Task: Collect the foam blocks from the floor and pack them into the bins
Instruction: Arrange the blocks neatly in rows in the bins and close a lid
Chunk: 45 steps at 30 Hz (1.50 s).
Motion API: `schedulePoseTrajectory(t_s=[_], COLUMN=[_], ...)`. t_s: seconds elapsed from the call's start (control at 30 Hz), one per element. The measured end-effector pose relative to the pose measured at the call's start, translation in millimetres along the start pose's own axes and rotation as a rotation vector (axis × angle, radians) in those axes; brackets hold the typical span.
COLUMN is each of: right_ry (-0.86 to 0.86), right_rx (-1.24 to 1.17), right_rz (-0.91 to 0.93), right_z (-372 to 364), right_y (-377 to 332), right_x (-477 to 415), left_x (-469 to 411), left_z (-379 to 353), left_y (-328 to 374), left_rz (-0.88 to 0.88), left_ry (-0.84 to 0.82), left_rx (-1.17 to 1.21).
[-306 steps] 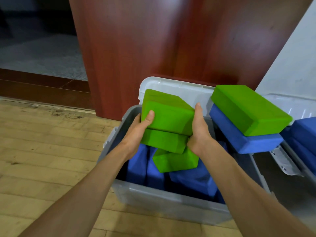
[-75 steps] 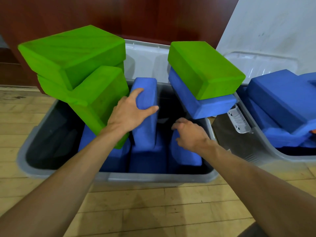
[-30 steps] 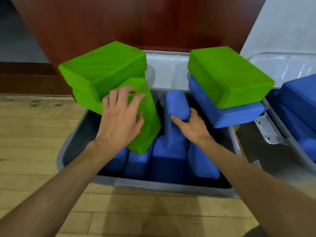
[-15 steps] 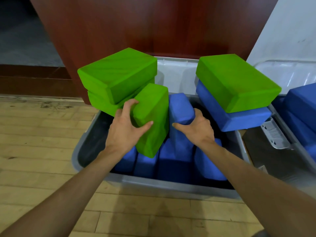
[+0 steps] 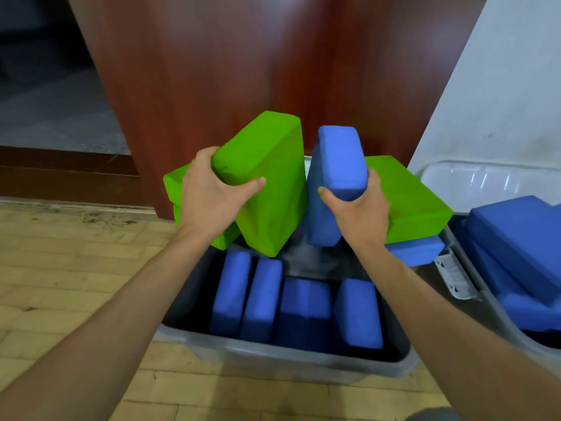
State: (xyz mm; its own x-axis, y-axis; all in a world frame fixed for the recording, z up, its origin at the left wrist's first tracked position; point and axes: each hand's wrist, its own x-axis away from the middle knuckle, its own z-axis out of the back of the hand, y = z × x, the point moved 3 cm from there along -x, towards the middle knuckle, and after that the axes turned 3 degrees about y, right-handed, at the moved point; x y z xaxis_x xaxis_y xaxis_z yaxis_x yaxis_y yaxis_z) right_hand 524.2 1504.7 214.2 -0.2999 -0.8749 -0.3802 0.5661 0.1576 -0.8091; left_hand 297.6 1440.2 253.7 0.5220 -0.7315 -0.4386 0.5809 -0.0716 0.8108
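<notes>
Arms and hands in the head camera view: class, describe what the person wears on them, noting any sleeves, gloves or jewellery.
Left forearm and right forearm are bare up to the picture's edge, so no sleeves show. The left hand and right hand wear no gloves, and no watch, bracelet or rings show on wrists or fingers.

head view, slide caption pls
Left hand holds a green block, right hand a blue block, above a grey bin of blue blocks.
</notes>
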Motion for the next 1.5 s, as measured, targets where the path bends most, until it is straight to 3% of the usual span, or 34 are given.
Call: schedulePoseTrajectory(t_s=[0.23,0.43,0.53,0.63,0.8,0.87,1.0,1.27,1.5], right_ry=[0.191,0.304,0.343,0.398,0.436,0.388,0.134,-0.35,-0.541], right_rx=[-0.286,-0.578,-0.63,-0.667,-0.873,-1.043,-1.262,-1.075,-0.868], right_rz=[0.022,-0.082,-0.143,-0.231,-0.342,-0.408,-0.592,-0.709,-0.569], right_z=[14.7,-3.5,-13.7,-20.3,-28.2,-34.8,-52.5,-103.0,-104.6], right_y=[-53.3,-68.2,-67.9,-62.6,-60.7,-64.6,-87.4,-110.3,-104.0], right_x=[-21.9,-28.1,-27.0,-25.2,-32.8,-37.9,-35.8,-7.3,-14.6], left_x=[-45.6,-69.8,-74.4,-74.0,-73.5,-71.1,-71.6,-75.9,-77.4], left_z=[25.9,15.3,11.2,10.2,7.9,7.3,9.5,18.5,23.7], left_y=[-10.3,-39.0,-55.3,-78.4,-101.4,-105.5,-109.3,-108.9,-113.3], left_rz=[0.372,0.75,0.819,0.792,0.768,0.779,0.773,0.619,0.592], left_ry=[0.123,0.298,0.189,0.053,0.066,0.04,-0.009,0.011,-0.061], left_rx=[0.412,0.731,0.711,0.5,0.32,0.246,0.206,0.24,0.26])
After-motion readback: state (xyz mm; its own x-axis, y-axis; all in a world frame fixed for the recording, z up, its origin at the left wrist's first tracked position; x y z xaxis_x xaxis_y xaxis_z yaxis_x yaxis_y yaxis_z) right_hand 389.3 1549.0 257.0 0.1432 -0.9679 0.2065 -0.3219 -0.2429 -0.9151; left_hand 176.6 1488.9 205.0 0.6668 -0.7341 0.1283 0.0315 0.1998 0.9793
